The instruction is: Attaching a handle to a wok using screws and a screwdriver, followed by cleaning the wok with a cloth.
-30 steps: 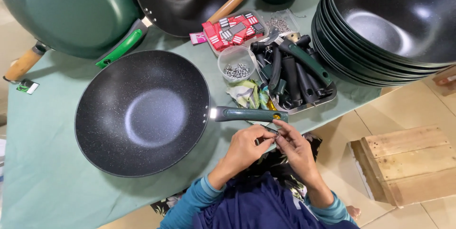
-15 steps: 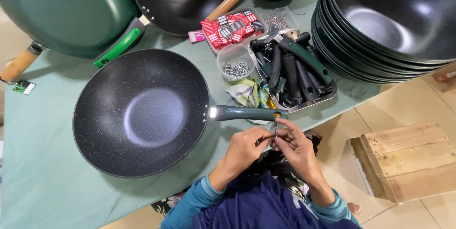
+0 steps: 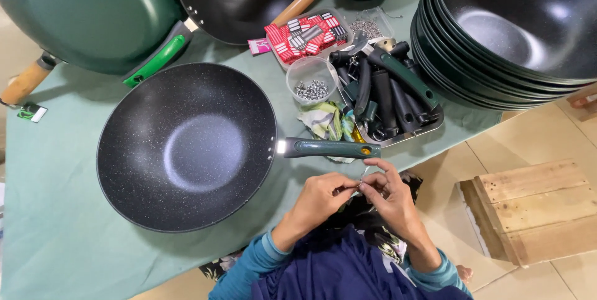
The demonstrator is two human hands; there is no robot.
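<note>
A dark speckled wok [image 3: 186, 147] with a green handle [image 3: 329, 148] lies on the green cloth-covered table [image 3: 56, 213] in front of me. Just below the handle's end, my left hand [image 3: 320, 197] and my right hand [image 3: 388, 191] meet fingertip to fingertip, pinching a small metal ring or hook [image 3: 359, 183] between them. Both hands hover over the table's front edge, apart from the handle.
A tray of loose dark-green handles [image 3: 388, 92], a clear cup of screws [image 3: 311, 82] and a box of red tags [image 3: 305, 36] sit behind the handle. A stack of black woks [image 3: 510, 32] stands at the right, finished woks [image 3: 93, 14] at the back left, a wooden crate [image 3: 535, 210] on the floor.
My hands stay together at the same spot below the handle's end; the fingers shift slightly around the small metal piece. The wok has not moved.
</note>
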